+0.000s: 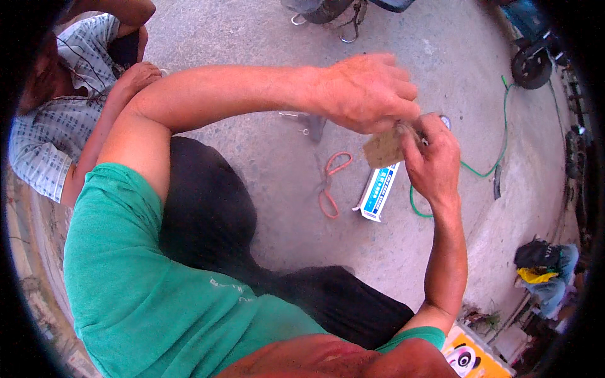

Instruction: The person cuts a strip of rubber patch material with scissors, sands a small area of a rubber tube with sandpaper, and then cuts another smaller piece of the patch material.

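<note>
My left hand [368,91] reaches across from the left, fingers curled closed and slightly blurred, right above my right fingertips. What its fingers hold, if anything, is hidden. My right hand [435,157] pinches the edge of a flat brown piece [382,148] between thumb and fingers; its material is unclear. Below that piece, a long white and blue box [380,194] lies on the ground, its far end covered by it. Left of the box lie two reddish loops [329,205], like scissor handles.
Small metal items [304,131] lie on the concrete ground [290,214] beyond my knees. A green hose [504,138] curves at the right, near a black wheel [531,66]. Another person in a patterned shirt [44,148] sits close on my left. Clothes or bags [551,277] lie at the far right.
</note>
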### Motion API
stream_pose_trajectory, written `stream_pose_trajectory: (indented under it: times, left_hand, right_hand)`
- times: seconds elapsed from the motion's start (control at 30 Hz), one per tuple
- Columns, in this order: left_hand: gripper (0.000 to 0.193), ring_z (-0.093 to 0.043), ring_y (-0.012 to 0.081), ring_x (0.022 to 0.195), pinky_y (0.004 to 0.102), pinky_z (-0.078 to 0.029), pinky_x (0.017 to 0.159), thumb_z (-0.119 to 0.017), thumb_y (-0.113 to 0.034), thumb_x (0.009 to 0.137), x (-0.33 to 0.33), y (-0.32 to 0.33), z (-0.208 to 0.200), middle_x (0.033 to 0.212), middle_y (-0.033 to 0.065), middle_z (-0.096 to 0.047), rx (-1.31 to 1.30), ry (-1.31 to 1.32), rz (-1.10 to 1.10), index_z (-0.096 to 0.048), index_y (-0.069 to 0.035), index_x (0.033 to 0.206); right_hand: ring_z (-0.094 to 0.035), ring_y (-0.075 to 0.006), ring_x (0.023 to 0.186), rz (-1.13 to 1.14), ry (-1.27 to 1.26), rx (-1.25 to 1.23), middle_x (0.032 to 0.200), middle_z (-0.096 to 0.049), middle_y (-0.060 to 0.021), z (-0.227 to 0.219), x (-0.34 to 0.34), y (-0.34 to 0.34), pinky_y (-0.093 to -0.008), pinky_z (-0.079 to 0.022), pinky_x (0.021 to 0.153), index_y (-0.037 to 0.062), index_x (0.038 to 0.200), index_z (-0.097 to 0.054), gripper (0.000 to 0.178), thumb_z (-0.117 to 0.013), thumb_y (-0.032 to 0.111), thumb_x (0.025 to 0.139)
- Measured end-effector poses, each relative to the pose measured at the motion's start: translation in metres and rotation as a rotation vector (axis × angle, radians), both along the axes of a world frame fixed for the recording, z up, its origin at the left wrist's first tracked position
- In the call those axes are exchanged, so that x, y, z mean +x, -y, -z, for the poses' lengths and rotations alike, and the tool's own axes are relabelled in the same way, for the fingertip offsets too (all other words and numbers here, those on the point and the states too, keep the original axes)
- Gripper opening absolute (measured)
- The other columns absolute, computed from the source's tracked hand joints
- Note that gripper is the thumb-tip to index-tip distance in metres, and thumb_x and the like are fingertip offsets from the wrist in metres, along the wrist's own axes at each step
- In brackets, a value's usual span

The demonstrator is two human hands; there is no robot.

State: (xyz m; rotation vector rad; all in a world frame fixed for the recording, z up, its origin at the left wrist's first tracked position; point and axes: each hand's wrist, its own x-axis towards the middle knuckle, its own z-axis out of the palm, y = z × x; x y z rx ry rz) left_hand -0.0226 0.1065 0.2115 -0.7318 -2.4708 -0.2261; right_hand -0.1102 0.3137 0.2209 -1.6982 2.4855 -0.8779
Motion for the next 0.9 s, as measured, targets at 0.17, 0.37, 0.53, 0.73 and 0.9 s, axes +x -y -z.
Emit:
stream_pose_trajectory:
  times: [0.17,0.37,0.53,0.73,0.9]
  left_hand:
    - [0.015,-0.064,0.0275,0.083,0.0432,-0.047,0.073,-0.067,-0.024,0.078,0.006,-0.006,0.010,0.081,0.0042,-0.061,0.005,0.095,-0.030,-0.065,-0.015,0.091]
    - [0.018,-0.063,0.0334,0.083,0.0485,-0.048,0.071,-0.066,-0.022,0.077,0.007,-0.003,0.026,0.083,0.0102,-0.061,0.149,0.212,-0.043,-0.063,-0.011,0.091]
    - [0.018,-0.064,0.0362,0.081,0.0482,-0.050,0.069,-0.062,-0.020,0.077,0.002,0.016,0.044,0.083,0.0134,-0.066,0.336,0.318,-0.061,-0.064,-0.007,0.089]
    - [0.023,-0.066,0.0303,0.074,0.0418,-0.051,0.068,-0.063,-0.023,0.083,0.003,0.013,0.030,0.082,0.0151,-0.069,0.514,0.591,-0.106,-0.070,-0.003,0.093]
    - [0.031,-0.063,0.0196,0.069,0.0385,-0.050,0.064,-0.067,-0.031,0.089,0.000,0.018,0.027,0.077,0.0135,-0.068,0.600,0.762,-0.096,-0.070,-0.001,0.094]
  right_hand:
    - [-0.066,-0.0398,0.086,-0.032,-0.002,0.103,0.090,-0.066,-0.0195,0.015,0.000,0.004,-0.0475,-0.051,0.074,0.0016,0.096,-0.067,0.025,-0.066,0.025,0.086]
    - [-0.064,-0.0408,0.081,-0.115,0.035,0.123,0.084,-0.063,-0.0218,0.022,0.003,0.007,-0.0507,-0.049,0.070,0.0011,0.089,-0.064,0.028,-0.062,0.029,0.090]
    - [-0.060,-0.0412,0.075,-0.131,0.046,0.121,0.077,-0.058,-0.0189,0.028,0.000,-0.002,-0.0492,-0.046,0.064,0.0012,0.078,-0.058,0.029,-0.064,0.027,0.090]
    - [-0.059,-0.0394,0.073,-0.057,-0.034,0.029,0.077,-0.057,-0.0165,0.034,-0.002,-0.001,-0.0480,-0.045,0.065,0.0031,0.078,-0.057,0.024,-0.068,0.024,0.085]
    - [-0.060,-0.0366,0.072,-0.080,-0.183,0.033,0.078,-0.058,-0.0144,0.027,-0.002,0.004,-0.0463,-0.046,0.065,0.0049,0.079,-0.059,0.020,-0.072,0.020,0.080]
